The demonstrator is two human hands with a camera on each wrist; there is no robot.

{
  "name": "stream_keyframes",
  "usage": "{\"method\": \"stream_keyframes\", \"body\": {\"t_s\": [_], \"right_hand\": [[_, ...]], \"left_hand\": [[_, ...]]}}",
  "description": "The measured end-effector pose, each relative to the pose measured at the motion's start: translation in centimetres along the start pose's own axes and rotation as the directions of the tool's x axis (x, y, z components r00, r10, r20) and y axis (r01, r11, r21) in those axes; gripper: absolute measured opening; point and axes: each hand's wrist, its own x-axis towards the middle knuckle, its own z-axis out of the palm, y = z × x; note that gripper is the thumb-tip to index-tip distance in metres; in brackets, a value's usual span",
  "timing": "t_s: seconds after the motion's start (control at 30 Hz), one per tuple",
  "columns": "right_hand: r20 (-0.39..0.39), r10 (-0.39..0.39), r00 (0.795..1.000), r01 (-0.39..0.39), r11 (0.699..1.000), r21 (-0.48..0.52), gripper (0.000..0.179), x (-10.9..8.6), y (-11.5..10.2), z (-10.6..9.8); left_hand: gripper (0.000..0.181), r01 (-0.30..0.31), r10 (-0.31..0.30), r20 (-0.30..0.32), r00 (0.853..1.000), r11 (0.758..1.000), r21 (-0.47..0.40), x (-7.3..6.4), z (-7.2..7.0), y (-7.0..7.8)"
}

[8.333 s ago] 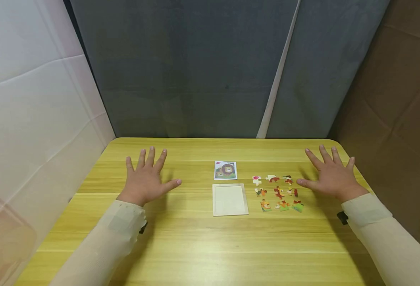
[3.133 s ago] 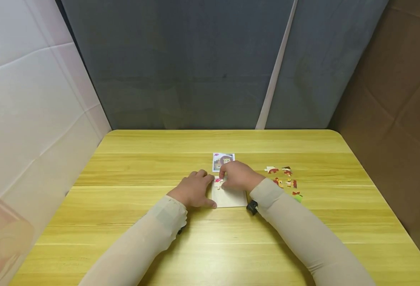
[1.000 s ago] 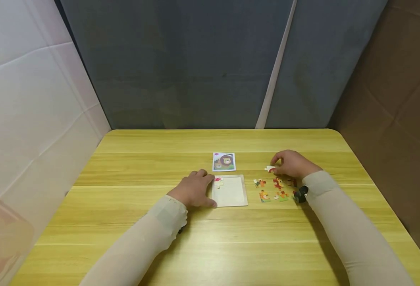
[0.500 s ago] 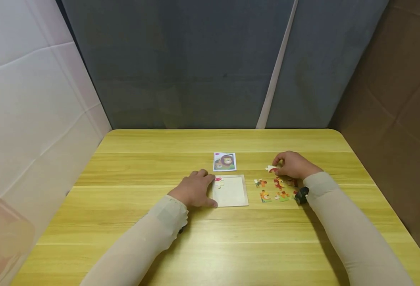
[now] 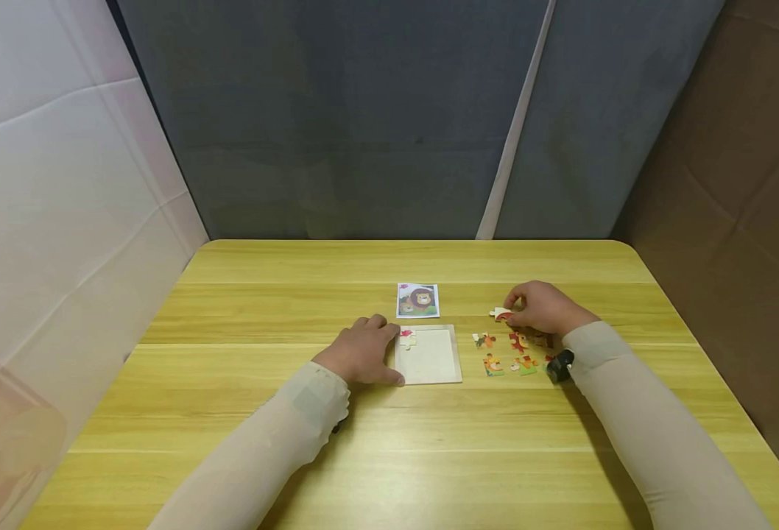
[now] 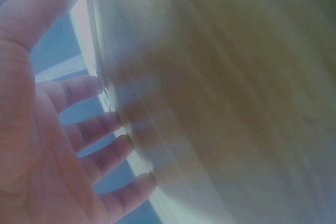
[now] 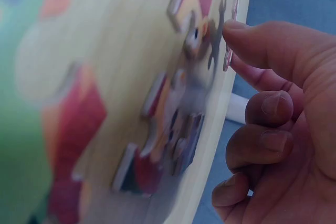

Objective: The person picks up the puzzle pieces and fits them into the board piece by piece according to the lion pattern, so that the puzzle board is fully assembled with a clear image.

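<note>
In the head view my left hand (image 5: 359, 352) rests at the left side of a shallow wooden puzzle tray (image 5: 457, 357), its thumb at the near corner and index finger at the far one. The left wrist view shows its fingers (image 6: 86, 132) spread and fairly straight. One white-and-pink puzzle piece (image 5: 407, 339) lies in the tray's far left corner. Over to the right, my right hand (image 5: 543, 308) pinches a white-and-brown puzzle piece (image 5: 499, 313) between thumb and forefinger. The right wrist view shows this piece edge-on, just above the table, with the other fingers curled.
A picture card (image 5: 419, 300) with a lion lies behind the tray. Several loose puzzle pieces (image 5: 492, 364) lie between the tray and my right wrist; my right hand and wrist camera partly cover some. A grey curtain (image 5: 363, 132) hangs behind the table (image 5: 389, 456).
My hands came from spread above the table. The pink-marked piece went into the tray's corner; my right hand then moved right and took another piece. In the last second both hands barely move.
</note>
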Motion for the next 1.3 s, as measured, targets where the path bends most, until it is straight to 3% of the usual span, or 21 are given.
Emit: {"method": "stream_keyframes", "body": {"t_s": [0.57,0.87,1.3], "right_hand": [[0.0,-0.052,0.999,0.052,0.999,0.009,0.026,0.0,-3.1,1.0],[0.019,-0.073,0.997,0.072,0.995,0.065,0.024,0.0,-4.1,1.7],[0.034,-0.14,0.99,0.14,0.99,0.021,0.023,0.4,-5.7,2.9]], "left_hand": [[0.093,-0.001,0.001,0.002,1.0,1.0,0.011,-0.1,-0.2,0.1],[0.093,0.0,0.0,-0.001,1.0,1.0,0.01,-0.1,-0.1,0.1],[0.093,0.004,-0.005,0.004,1.0,1.0,0.008,-0.2,-0.2,0.1]]}}
